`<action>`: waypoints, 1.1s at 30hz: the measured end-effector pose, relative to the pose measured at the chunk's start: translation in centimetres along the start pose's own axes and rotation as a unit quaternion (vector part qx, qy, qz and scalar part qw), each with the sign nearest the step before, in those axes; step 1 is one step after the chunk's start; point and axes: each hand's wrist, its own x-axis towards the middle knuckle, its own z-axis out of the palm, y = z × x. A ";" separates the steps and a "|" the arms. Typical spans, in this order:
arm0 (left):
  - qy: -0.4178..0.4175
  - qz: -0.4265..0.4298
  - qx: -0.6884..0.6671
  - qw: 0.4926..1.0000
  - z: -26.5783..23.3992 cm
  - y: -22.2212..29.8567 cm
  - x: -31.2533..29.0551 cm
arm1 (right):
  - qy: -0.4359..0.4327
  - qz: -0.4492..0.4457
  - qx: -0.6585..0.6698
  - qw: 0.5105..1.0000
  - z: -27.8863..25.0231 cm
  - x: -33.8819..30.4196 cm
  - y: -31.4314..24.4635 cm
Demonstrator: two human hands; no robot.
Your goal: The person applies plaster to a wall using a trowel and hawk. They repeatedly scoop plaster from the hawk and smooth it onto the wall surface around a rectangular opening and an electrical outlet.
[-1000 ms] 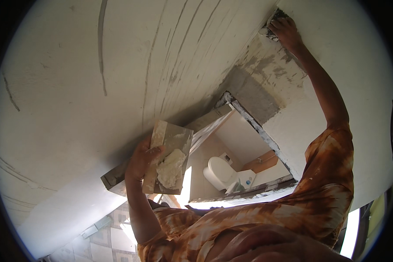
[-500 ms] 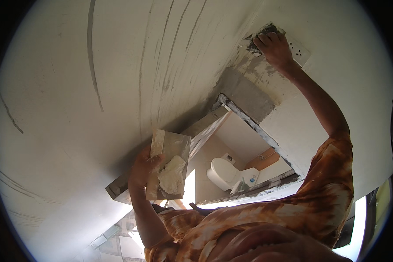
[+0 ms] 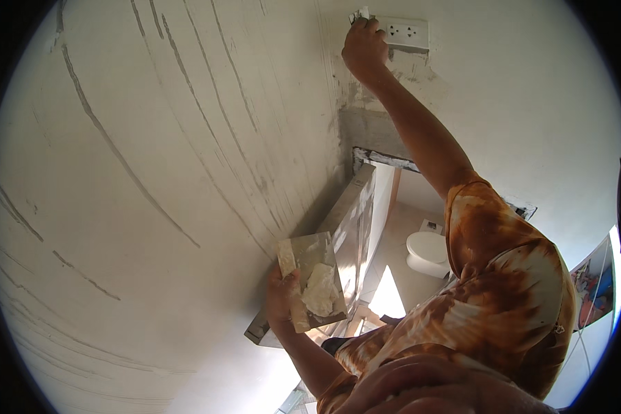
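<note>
In my left hand, held low in front of the wall, is a wide rectangular putty blade with a pale grip strip along one edge. A lump of whitish putty lies on its face. High up, my right hand is closed just left of a white wall socket. Its fingers pinch a small putty-smeared scraper, of which only an end shows above the fingertips. Patchy putty marks the wall below the socket.
A streaked, pale wall fills the left side and meets the socket wall in a corner. Below the corner is a rough-edged opening, with a door-like panel beside it and a toilet beyond. Colourful items show at far right.
My view has turned, so the socket appears higher and further left. The scraper, seen broadly before, now shows only a small end. My left hand still holds the putty blade and its lump.
</note>
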 end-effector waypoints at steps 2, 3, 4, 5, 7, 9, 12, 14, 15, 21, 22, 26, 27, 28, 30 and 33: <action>-0.002 0.000 0.003 1.000 -0.2 -0.1 0.2 | 0.017 0.037 0.012 0.999 0.6 0.4 -0.4; -0.005 0.001 0.004 1.000 -0.2 -0.2 0.3 | 0.019 0.046 0.021 0.999 0.9 0.4 -0.5; 0.016 -0.013 0.015 1.000 -0.3 -0.1 0.3 | 0.028 0.052 0.033 0.998 1.3 0.5 -0.7; -0.004 0.006 0.003 1.000 -0.3 -0.2 0.3 | 0.029 0.061 0.044 0.997 1.8 0.6 -0.9; 0.004 0.004 0.002 1.000 -0.3 -0.1 0.1 | 0.034 0.070 0.054 0.996 3.2 0.8 -1.5; 0.000 0.008 -0.012 1.000 -0.2 0.1 -0.2 | 0.039 0.063 0.029 0.997 4.6 1.0 -1.6; 0.015 0.017 0.009 1.000 0.3 0.5 -0.4 | 0.052 0.010 -0.031 0.998 6.5 1.0 -1.6; 0.023 0.020 0.011 0.999 0.5 0.7 -0.5 | 0.041 -0.032 -0.049 0.997 7.3 0.4 -1.2; 0.023 0.019 0.001 1.000 0.6 0.7 -0.6 | 0.034 -0.070 -0.042 0.996 7.6 -0.2 -1.1; 0.023 0.018 -0.009 1.000 0.6 0.6 -0.7 | -0.041 -0.189 -0.057 0.979 7.3 -3.8 0.6; 0.028 0.025 0.008 0.999 0.5 0.6 -0.6 | -0.049 -0.220 -0.057 0.973 6.8 -4.1 0.9; 0.009 0.012 -0.003 1.000 0.3 0.5 -0.5 | -0.152 -0.334 -0.144 0.919 3.8 -5.7 1.5; 0.008 0.005 0.003 1.000 0.3 0.6 -0.4 | -0.186 -0.365 -0.183 0.894 2.9 -6.2 1.6; 0.007 -0.001 0.008 1.000 0.3 0.7 -0.4 | -0.199 -0.306 -0.136 0.921 1.9 -6.9 1.6; 0.011 -0.005 0.010 1.000 0.5 0.9 -0.3 | -0.127 -0.265 -0.101 0.950 0.0 -6.7 1.3; 0.002 -0.010 0.005 1.000 0.6 1.2 -0.4 | -0.035 -0.282 -0.095 0.954 -2.1 -3.8 0.8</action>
